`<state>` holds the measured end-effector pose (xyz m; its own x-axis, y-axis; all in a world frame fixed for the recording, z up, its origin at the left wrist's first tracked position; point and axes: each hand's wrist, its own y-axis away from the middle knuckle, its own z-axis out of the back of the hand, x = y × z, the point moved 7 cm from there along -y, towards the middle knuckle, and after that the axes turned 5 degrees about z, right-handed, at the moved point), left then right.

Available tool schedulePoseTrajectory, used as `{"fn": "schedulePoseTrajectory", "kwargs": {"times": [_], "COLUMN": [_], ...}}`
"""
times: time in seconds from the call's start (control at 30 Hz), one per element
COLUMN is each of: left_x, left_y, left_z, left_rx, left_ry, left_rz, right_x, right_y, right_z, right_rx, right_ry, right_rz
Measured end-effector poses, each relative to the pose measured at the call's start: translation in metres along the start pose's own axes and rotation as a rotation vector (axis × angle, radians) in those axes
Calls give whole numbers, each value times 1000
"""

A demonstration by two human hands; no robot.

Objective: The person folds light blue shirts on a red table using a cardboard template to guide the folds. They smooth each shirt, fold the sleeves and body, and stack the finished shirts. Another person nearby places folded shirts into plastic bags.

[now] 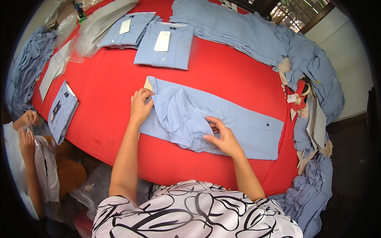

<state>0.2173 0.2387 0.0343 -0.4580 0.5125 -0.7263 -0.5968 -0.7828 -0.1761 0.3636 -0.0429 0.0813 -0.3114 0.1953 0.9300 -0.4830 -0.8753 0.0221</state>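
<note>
A light blue shirt lies in front of me, folded into a long strip across the red table. A bunched, crumpled part of it, perhaps a sleeve, is heaped on its left half. At the shirt's left end my left hand is closed on the cloth edge, beside a cream piece of card showing at the corner. My right hand rests at the right side of the crumpled cloth. Its thumb and fingers are apart and slightly curled, touching the fabric. A small dark label marks the strip's right end.
Folded blue shirts with white tags sit at the back of the red table. Another folded shirt lies left, near another person's hands. Clear plastic bags are back left. A blue garment stack and tape roll lie right.
</note>
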Motion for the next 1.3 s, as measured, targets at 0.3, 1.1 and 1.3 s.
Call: {"fn": "schedulePoseTrajectory", "kwargs": {"times": [0.3,1.1,1.3], "left_x": [-18,-197,-197], "left_y": [0,104,107], "left_z": [-2,-134,-132], "left_rx": [48,124,174], "left_ry": [-126,-203,-189], "left_rz": [-108,-748,-729], "right_x": [8,-147,-148], "right_y": [-27,193,195], "right_z": [4,231,241], "right_rx": [-137,-1035,-938], "right_ry": [362,1043,783], "right_rz": [209,-605,-650]}}
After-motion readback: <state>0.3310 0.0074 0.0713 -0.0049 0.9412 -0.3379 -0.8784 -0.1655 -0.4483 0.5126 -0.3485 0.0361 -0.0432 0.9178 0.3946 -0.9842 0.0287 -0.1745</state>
